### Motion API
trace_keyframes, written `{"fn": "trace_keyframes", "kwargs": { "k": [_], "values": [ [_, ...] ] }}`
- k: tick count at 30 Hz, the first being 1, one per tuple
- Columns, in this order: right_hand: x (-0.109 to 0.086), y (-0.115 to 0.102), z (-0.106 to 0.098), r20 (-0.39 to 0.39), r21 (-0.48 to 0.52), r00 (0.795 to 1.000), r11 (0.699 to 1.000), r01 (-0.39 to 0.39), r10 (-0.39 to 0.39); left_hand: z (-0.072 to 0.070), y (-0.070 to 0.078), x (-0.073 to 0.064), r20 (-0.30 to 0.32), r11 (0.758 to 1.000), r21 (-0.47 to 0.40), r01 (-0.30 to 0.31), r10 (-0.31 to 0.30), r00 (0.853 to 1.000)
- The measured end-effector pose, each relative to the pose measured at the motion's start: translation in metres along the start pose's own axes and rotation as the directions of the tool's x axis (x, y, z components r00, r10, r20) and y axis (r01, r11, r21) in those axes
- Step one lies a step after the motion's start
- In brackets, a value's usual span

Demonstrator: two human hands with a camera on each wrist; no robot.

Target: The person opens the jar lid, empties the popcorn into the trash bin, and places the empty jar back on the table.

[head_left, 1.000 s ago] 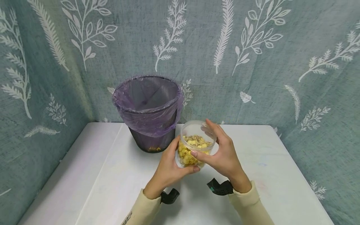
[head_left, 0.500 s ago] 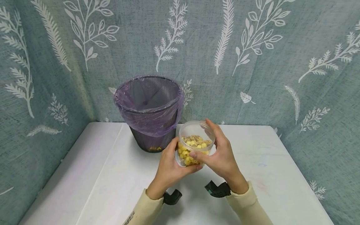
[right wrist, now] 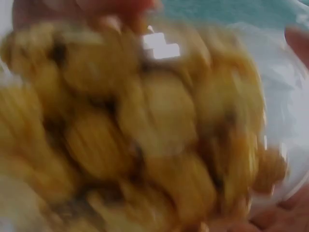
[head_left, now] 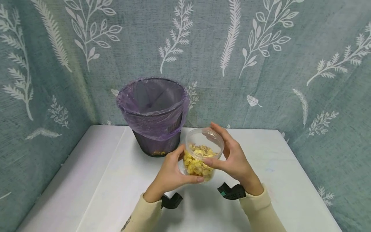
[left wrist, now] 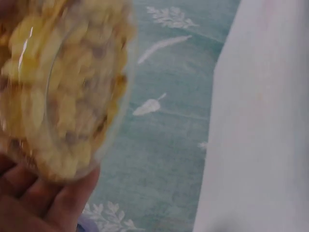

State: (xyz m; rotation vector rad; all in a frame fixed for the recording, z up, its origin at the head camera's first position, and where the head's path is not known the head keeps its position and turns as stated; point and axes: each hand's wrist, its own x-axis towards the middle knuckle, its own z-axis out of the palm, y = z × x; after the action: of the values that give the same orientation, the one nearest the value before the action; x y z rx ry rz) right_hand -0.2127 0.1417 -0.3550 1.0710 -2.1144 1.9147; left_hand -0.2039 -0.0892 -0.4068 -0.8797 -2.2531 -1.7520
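A clear round plastic jar (head_left: pixel 213 144), open at the top and partly filled with yellow popcorn (head_left: pixel 198 162), is held up between both hands above the table. My left hand (head_left: pixel 171 172) grips its lower left side, thumb across the front. Around the upper right of the rim, my right hand (head_left: pixel 233 158) holds on with the thumb in front and fingers behind. In the left wrist view the underside of the jar (left wrist: pixel 79 96) shows, with left fingers curled beneath it. Blurred popcorn (right wrist: pixel 154 111) fills most of the right wrist view.
A black mesh wastebasket (head_left: pixel 156 146) with a purple liner bag (head_left: pixel 162 125) stands behind and left of the jar, some yellowish bits at its bottom. Beneath everything is a white table (head_left: pixel 95 180). Grey-green leaf-patterned cloth (head_left: pixel 208 96) hangs behind and at the sides.
Both hands keep their grip on the jar. Since half a second ago it has come slightly down and nearer, and the popcorn inside has shifted.
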Motion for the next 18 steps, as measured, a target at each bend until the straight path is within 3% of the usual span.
{"fn": "trace_keyframes", "kwargs": {
  "k": [4, 7, 10, 14, 18],
  "values": [
    [0.0, 0.002, -0.009, 0.103, 0.088, 0.994, 0.996, 0.031, -0.04, -0.003, 0.001, 0.0, 0.062, 0.999, -0.044, 0.011, -0.008, 0.998],
    [0.0, 0.003, -0.006, 0.1, 0.123, 0.993, 0.991, 0.043, -0.056, -0.002, -0.001, 0.0, 0.029, 1.0, -0.026, -0.015, 0.015, 0.999],
    [0.001, 0.003, 0.001, 0.015, 0.077, 0.999, 0.996, 0.05, -0.052, 0.001, 0.0, 0.0, -0.066, 0.999, 0.043, -0.029, 0.031, 0.997],
    [0.002, 0.0, 0.017, -0.14, -0.127, 0.99, 0.992, 0.015, -0.033, 0.008, 0.001, 0.0, -0.204, 0.987, 0.163, 0.006, 0.028, 0.979],
    [0.003, -0.003, 0.029, -0.227, -0.269, 0.974, 0.962, -0.045, -0.018, 0.012, 0.002, 0.0, -0.257, 0.972, 0.232, 0.042, 0.02, 0.966]
  ]
}}
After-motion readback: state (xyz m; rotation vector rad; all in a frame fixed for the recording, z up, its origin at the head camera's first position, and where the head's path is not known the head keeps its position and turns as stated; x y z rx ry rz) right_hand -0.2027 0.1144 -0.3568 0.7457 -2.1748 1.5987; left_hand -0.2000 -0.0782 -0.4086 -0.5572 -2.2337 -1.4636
